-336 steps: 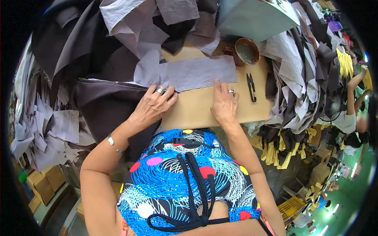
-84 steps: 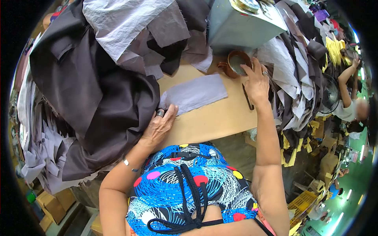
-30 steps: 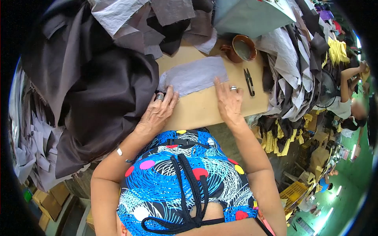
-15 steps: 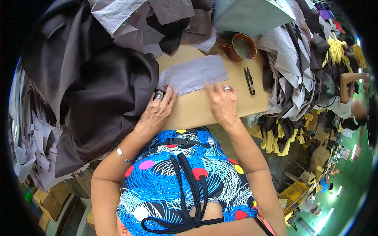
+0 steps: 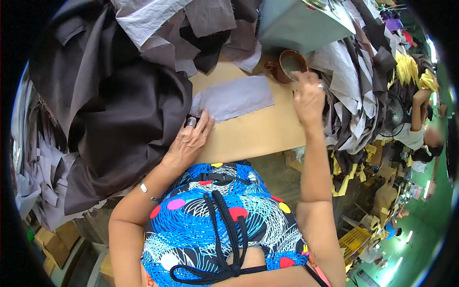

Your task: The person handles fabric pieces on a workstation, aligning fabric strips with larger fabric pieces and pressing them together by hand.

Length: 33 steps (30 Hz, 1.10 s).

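A light grey cloth piece (image 5: 239,98) lies flat on the tan tabletop (image 5: 253,129). Spread fingers of my left hand (image 5: 191,138) rest on its lower left corner, beside a large dark brown fabric heap (image 5: 129,115). My right hand (image 5: 310,98) is raised at the right, its fingers apart and slightly blurred, with the fingertips at the near rim of a brown mug (image 5: 277,71). Greyish contents show inside the mug. I see nothing held in either hand. The black thread snips are mostly or wholly hidden behind my right hand.
Grey and brown cloth scraps (image 5: 208,19) are piled at the back. A pale box-like object (image 5: 306,28) stands behind the mug. Layered cloth strips (image 5: 344,71) hang at the right, near a fan (image 5: 394,112). Another person (image 5: 420,129) is farther right.
My right hand has left the cloth's lower edge and moved right and up to the mug, covering the snips. The left hand stays on the cloth corner. The view has shifted slightly.
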Available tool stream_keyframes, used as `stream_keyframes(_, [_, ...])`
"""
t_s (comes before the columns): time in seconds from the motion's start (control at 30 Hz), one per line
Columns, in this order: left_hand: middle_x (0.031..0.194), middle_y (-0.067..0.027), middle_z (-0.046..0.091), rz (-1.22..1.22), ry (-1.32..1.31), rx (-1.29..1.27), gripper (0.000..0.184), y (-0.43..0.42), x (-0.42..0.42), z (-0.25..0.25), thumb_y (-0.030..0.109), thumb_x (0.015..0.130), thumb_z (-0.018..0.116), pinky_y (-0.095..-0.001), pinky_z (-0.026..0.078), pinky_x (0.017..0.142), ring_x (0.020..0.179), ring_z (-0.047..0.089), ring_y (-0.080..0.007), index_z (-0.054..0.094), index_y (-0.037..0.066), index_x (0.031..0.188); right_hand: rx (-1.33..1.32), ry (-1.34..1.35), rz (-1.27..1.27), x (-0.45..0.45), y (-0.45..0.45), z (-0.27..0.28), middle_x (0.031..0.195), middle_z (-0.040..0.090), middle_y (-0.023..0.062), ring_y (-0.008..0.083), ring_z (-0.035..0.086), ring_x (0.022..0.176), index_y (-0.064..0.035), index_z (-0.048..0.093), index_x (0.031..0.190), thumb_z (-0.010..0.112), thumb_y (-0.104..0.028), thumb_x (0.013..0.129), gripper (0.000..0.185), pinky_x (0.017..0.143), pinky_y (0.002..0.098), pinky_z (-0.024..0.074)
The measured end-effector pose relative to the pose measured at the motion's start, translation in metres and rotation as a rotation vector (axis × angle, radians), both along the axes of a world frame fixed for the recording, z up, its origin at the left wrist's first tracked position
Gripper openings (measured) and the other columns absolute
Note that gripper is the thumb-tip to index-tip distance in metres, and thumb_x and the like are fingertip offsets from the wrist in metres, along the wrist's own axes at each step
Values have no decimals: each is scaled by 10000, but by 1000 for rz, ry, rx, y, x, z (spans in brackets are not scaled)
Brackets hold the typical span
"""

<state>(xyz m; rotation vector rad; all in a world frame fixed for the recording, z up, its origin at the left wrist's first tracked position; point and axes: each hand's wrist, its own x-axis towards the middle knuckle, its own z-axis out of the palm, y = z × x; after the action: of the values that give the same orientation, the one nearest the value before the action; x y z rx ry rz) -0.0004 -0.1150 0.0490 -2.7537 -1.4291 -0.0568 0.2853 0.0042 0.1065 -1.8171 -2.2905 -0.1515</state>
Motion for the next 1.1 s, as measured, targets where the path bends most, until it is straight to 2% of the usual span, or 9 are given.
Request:
stream_keyframes(0.1, [1234,-127,469,4,-15,-6,467,-1,-2,-3,137,810,454,-403,429,872,887,583,-255,459,42,1267,7,-112,-7,24,23,-6,1181,524,104,315,530,1044,-200,636,1044,553,-32,700,392,798,479,447])
stream_keyframes(0.3, [1187,-122,479,8,-7,-17,465,-1,0,2,146,810,448,-414,425,886,851,588,-262,466,33,1260,-221,-236,-134,17,35,-5,1309,448,100,336,454,1162,-202,656,1005,604,-105,722,303,880,490,394])
stream_keyframes(0.43, [1157,-117,492,0,28,14,449,-1,1,3,151,805,451,-408,406,922,828,586,-243,489,26,1234,31,-104,-61,20,26,2,1238,503,104,321,498,1098,-168,654,951,596,-109,719,247,863,474,403])
stream_keyframes(0.57, [1072,-122,517,-44,87,71,397,3,1,7,173,803,460,-371,401,938,866,565,-186,534,-7,1149,43,-164,26,4,-3,5,1074,543,97,307,529,935,-155,646,947,550,-45,701,286,803,459,414])
stream_keyframes(0.67, [1065,-132,526,-65,93,85,367,5,0,8,170,811,453,-377,397,947,854,570,-184,553,-6,1117,-44,-137,86,-28,-43,-7,1011,560,84,278,545,914,-152,648,972,518,29,665,379,768,406,440])
stream_keyframes(0.8, [1076,-132,524,-69,102,86,362,5,0,8,168,810,453,-379,391,956,873,568,-182,561,-4,1109,-460,308,202,-72,-83,-39,992,550,124,268,541,894,-177,621,1094,486,64,664,511,764,384,448])
stream_keyframes(0.9, [1093,-127,522,-63,83,81,369,4,0,6,160,805,458,-388,384,962,887,566,-190,553,-1,1123,-554,468,200,-82,-89,-53,987,543,116,272,543,898,-146,570,1175,497,42,673,541,770,402,430])
stream_keyframes(1.0, [1102,-108,519,-63,39,76,354,5,0,5,140,790,472,-399,379,961,892,561,-200,549,9,1110,-258,-34,155,-89,-95,-47,967,540,100,242,534,872,-42,538,1186,525,-32,708,479,731,401,386])
stream_keyframes(1.1, [1052,-84,526,-77,7,85,281,9,-2,3,140,782,481,-403,373,970,876,557,-177,570,28,1024,-122,-257,166,-98,-104,-59,940,542,98,213,537,864,45,522,1147,530,-91,727,442,734,376,369])
